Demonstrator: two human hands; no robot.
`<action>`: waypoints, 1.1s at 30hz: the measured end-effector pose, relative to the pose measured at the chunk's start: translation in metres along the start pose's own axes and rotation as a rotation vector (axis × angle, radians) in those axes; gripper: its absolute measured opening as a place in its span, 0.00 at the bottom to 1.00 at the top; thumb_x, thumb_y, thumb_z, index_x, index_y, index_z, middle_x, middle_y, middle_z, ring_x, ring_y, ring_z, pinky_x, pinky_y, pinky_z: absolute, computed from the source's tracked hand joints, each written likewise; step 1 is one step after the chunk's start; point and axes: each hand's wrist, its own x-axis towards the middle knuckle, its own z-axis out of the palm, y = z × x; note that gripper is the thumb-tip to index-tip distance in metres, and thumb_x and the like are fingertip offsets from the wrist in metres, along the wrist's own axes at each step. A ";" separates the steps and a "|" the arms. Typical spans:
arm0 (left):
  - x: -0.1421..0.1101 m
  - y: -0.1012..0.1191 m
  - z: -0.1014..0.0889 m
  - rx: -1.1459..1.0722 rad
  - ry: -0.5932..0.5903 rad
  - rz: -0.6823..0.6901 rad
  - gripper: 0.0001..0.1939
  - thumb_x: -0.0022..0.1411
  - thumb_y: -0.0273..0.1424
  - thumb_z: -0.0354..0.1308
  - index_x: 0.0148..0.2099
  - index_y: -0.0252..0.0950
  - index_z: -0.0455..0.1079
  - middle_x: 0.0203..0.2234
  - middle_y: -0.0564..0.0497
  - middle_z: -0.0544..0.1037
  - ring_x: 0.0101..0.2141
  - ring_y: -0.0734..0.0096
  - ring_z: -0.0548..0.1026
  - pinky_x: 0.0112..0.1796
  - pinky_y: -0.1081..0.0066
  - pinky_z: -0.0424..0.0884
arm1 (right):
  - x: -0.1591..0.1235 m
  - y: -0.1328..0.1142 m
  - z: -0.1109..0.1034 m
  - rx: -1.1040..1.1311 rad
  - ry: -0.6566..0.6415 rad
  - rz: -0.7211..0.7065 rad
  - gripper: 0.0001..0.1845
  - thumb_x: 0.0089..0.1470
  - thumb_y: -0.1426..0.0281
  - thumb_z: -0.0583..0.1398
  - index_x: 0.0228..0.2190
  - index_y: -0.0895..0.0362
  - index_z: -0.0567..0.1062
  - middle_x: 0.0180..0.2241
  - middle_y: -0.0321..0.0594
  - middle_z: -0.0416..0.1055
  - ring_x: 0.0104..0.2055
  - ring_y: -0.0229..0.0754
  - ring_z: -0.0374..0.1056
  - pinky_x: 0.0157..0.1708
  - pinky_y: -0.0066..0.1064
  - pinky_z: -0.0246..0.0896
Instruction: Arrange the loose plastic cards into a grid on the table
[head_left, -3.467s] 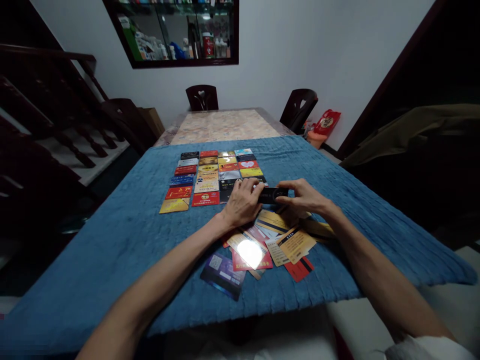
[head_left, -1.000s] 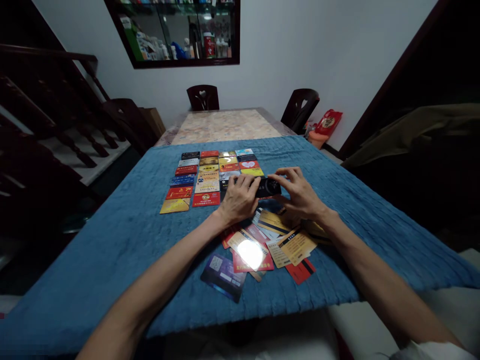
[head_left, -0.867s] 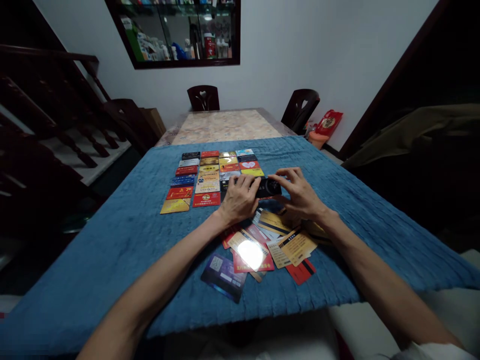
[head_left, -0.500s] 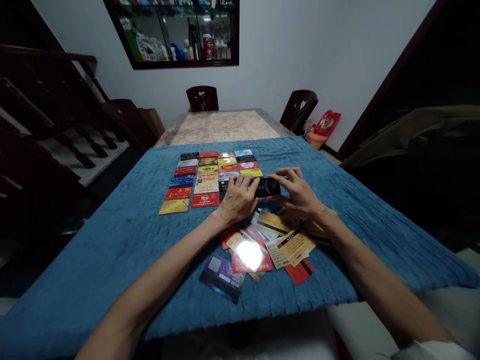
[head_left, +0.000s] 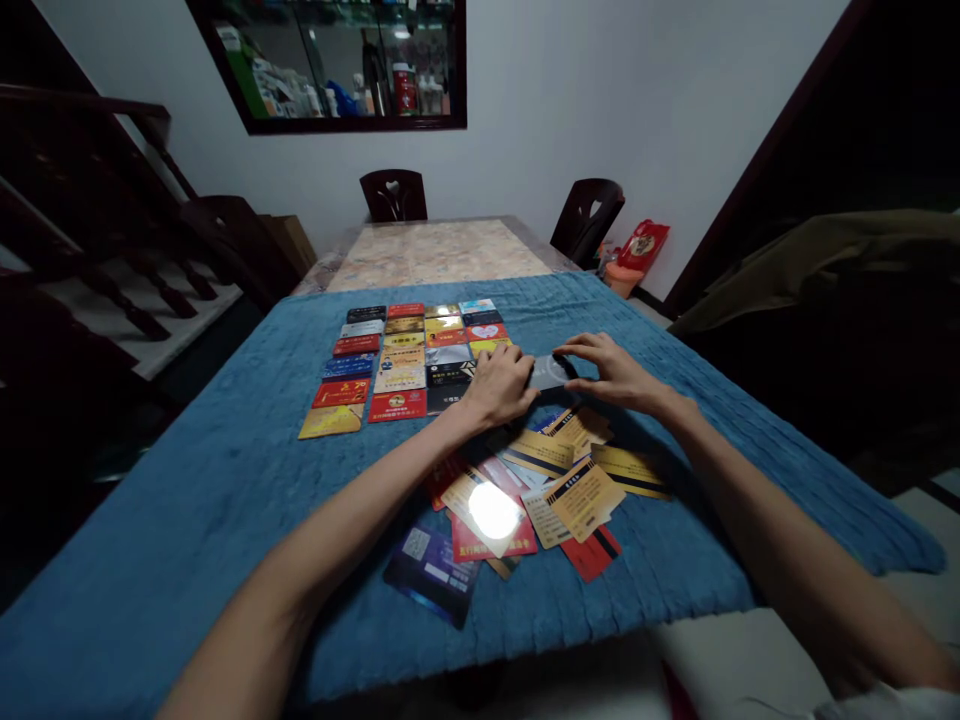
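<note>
A dark card (head_left: pixel 550 373), greyish with glare, lies between my hands at the right of the card rows. My right hand (head_left: pixel 616 375) pinches its right end between thumb and fingers. At its left end, my left hand (head_left: pixel 501 385) is closed on the edge, fingers bent and the thumb partly hidden. Left of that hand, cards lie face up in columns, among them a red card (head_left: pixel 397 405) and a yellow card (head_left: pixel 332 420). Nearer me is a loose pile with a gold striped card (head_left: pixel 589 497), a purple card (head_left: pixel 433 570) and a red card (head_left: pixel 592 555).
A blue cloth (head_left: pixel 225 510) covers the near part of the table, with the patterned tabletop (head_left: pixel 450 248) beyond it. Chairs (head_left: pixel 394 195) stand around the far end. A stair railing (head_left: pixel 90 200) is on the left, and a red bag (head_left: pixel 643 245) sits by the wall.
Both hands and the card have shifted slightly to the right of the rows, uncovering more dark cards there. The held card now looks grey rather than black. The view has shifted a little.
</note>
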 end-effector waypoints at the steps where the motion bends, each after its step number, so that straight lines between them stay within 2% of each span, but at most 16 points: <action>1: 0.004 0.001 0.003 -0.012 -0.012 -0.007 0.17 0.65 0.37 0.60 0.52 0.33 0.71 0.48 0.41 0.75 0.51 0.52 0.69 0.47 0.57 0.67 | -0.001 0.005 -0.001 0.016 -0.018 0.018 0.27 0.55 0.55 0.63 0.54 0.53 0.76 0.51 0.51 0.72 0.51 0.58 0.66 0.53 0.54 0.61; 6: 0.017 0.008 0.014 -0.067 -0.064 -0.045 0.18 0.65 0.39 0.61 0.52 0.33 0.72 0.48 0.41 0.76 0.51 0.52 0.70 0.49 0.55 0.68 | -0.007 0.019 -0.002 0.103 -0.052 0.080 0.27 0.52 0.56 0.65 0.52 0.51 0.78 0.50 0.48 0.73 0.52 0.58 0.69 0.53 0.53 0.64; 13: 0.021 0.009 0.020 -0.103 -0.112 -0.085 0.18 0.64 0.39 0.61 0.52 0.34 0.72 0.48 0.42 0.78 0.52 0.50 0.71 0.48 0.55 0.69 | -0.013 0.021 0.008 0.209 -0.027 0.136 0.23 0.51 0.59 0.66 0.49 0.53 0.80 0.49 0.48 0.75 0.51 0.55 0.71 0.50 0.48 0.68; 23: 0.023 0.010 0.020 -0.174 -0.192 -0.115 0.18 0.65 0.40 0.60 0.52 0.34 0.71 0.51 0.41 0.76 0.54 0.50 0.68 0.52 0.53 0.65 | -0.016 0.018 0.007 0.272 -0.039 0.194 0.22 0.49 0.60 0.66 0.47 0.53 0.81 0.50 0.47 0.75 0.53 0.57 0.70 0.55 0.49 0.64; 33: 0.027 0.013 0.020 -0.193 -0.202 -0.126 0.16 0.65 0.39 0.60 0.50 0.35 0.74 0.50 0.41 0.78 0.54 0.49 0.68 0.52 0.50 0.65 | -0.018 0.028 0.013 0.281 -0.060 0.192 0.20 0.49 0.62 0.66 0.45 0.52 0.82 0.50 0.46 0.76 0.53 0.57 0.70 0.57 0.50 0.63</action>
